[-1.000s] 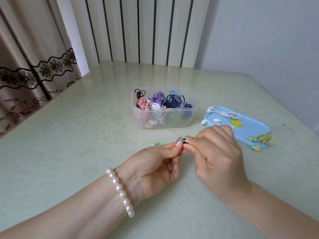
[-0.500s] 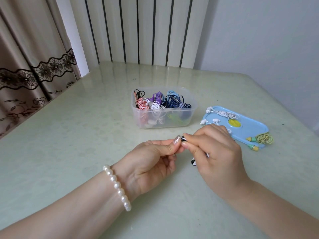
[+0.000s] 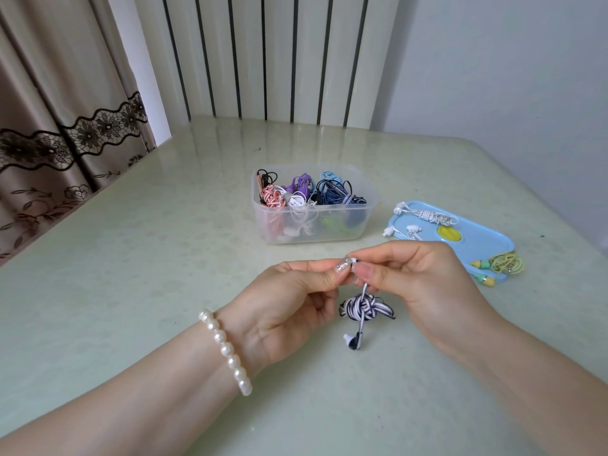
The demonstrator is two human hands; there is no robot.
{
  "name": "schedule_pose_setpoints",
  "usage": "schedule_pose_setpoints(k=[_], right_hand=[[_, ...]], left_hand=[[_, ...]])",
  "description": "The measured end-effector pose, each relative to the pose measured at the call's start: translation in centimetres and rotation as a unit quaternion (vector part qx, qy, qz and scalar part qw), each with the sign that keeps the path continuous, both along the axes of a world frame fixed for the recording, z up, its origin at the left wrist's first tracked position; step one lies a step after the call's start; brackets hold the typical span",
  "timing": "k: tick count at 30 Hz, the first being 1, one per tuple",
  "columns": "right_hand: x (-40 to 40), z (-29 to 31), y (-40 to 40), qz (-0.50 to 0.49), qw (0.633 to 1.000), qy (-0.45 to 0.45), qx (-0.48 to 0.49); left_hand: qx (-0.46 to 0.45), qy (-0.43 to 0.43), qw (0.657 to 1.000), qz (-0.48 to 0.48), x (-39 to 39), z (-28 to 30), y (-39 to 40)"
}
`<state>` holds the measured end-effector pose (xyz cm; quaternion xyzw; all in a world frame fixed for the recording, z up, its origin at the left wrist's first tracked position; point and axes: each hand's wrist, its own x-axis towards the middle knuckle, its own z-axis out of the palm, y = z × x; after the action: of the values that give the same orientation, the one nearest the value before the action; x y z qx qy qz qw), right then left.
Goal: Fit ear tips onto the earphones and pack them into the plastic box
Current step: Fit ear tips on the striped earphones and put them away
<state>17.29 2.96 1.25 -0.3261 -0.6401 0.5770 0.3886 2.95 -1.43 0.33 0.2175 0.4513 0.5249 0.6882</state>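
My left hand [image 3: 296, 291] and my right hand [image 3: 411, 278] meet fingertip to fingertip above the table, both pinching one earbud of a black-and-white striped earphone [image 3: 365, 307]. Its coiled cable bundle hangs under my right fingers. The second earbud [image 3: 353, 342], with a white tip on it, dangles just above the table. The clear plastic box [image 3: 312, 232] stands beyond my hands, holding several coiled earphones in pink, purple, white and blue.
A light blue lid [image 3: 477, 238] lies to the right of the box. White earphones [image 3: 424, 218] rest on its far end and a yellow-green earphone [image 3: 500, 264] on its near end. A curtain hangs at the left; a wall stands behind the table.
My right hand has opened out and lifted slightly, so the striped cable bundle and the second earbud now hang in plain sight below it. The small green piece seen on the table earlier is now hidden.
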Motion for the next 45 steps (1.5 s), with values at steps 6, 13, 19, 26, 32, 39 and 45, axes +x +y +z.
schedule_pose_setpoints(k=[6, 13, 19, 26, 32, 39, 45], right_hand=[[-0.3, -0.8, -0.4, -0.072, 0.974, -0.047, 0.21], [-0.6, -1.8, -0.7, -0.146, 0.919, -0.083, 0.357], [-0.3, -0.8, -0.7, -0.123, 0.95, -0.067, 0.279], [0.4, 0.4, 0.0, -0.045, 0.998, 0.022, -0.026], [0.1, 0.7, -0.5, -0.022, 0.997, 0.02, -0.076], [0.0, 1.6, -1.3, 0.017, 0.986, 0.064, -0.151], [0.1, 1.4, -1.4, 0.001, 0.993, 0.029, -0.111]], left_hand=[[-0.032, -0.061, 0.998, -0.011, 0.3, 0.1, -0.4], [-0.026, -0.084, 0.996, 0.0, 0.6, 0.2, -0.7], [-0.018, -0.1, 0.995, 0.0, 0.2, 0.8, -0.6], [0.022, -0.039, 0.999, -0.02, 0.0, 0.9, -0.4], [0.083, 0.053, 0.995, 0.017, 0.2, 0.5, -0.3], [0.195, 0.133, 0.968, 0.083, 0.3, 0.3, 0.0], [0.124, 0.061, 0.99, -0.001, 0.0, 0.3, 0.0]])
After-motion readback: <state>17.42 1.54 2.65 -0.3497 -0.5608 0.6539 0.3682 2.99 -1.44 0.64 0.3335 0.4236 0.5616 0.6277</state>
